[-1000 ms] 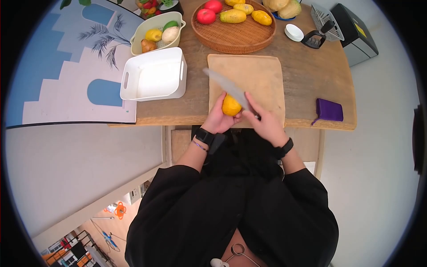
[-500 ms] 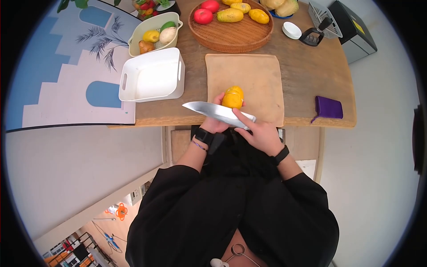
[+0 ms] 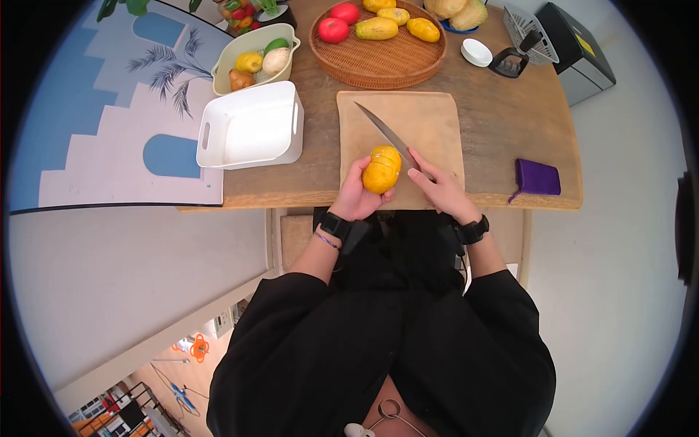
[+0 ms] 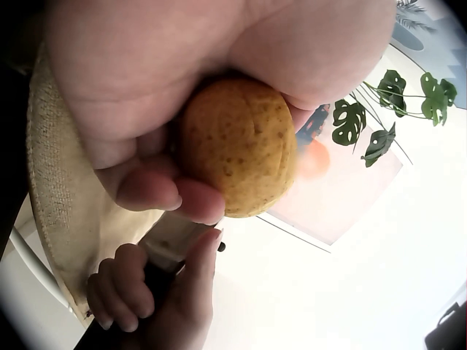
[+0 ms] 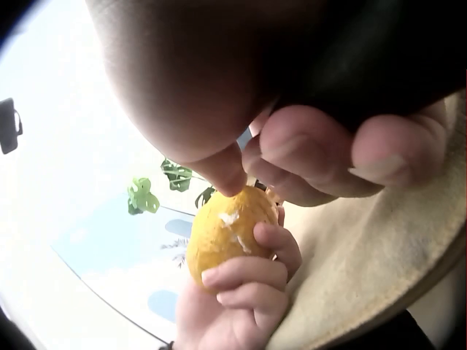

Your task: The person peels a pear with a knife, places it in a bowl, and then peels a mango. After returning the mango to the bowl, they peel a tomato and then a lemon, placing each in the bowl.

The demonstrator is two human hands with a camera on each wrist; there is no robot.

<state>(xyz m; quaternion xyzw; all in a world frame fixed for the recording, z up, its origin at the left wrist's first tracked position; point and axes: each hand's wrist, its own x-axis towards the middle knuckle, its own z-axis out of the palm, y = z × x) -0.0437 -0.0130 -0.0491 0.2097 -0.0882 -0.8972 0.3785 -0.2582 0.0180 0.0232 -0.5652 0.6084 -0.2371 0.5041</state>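
My left hand (image 3: pixel 354 195) cradles a yellow potato (image 3: pixel 381 177) over the near part of a tan cutting board (image 3: pixel 429 116). A seam crosses the potato in the head view, and its brown-speckled skin (image 4: pixel 237 149) shows in the left wrist view. White patches mark its side (image 5: pixel 230 219) in the right wrist view. Just to the right, my right hand (image 3: pixel 448 197) grips a knife (image 3: pixel 384 130) by its dark handle. The long blade slants up and left over the board, beyond the potato in the head view.
Left of the board stands a white bin (image 3: pixel 251 127), with a cream colander (image 3: pixel 218 76) of produce behind it. A round wicker tray (image 3: pixel 378 62) with several vegetables sits at the back. A purple pouch (image 3: pixel 537 178) lies at right, below a small white bowl (image 3: pixel 477 51).
The knife has swung from across the potato's near side to pointing up and left beyond it. My right hand has shifted slightly right; the potato has come slightly nearer in my left hand.
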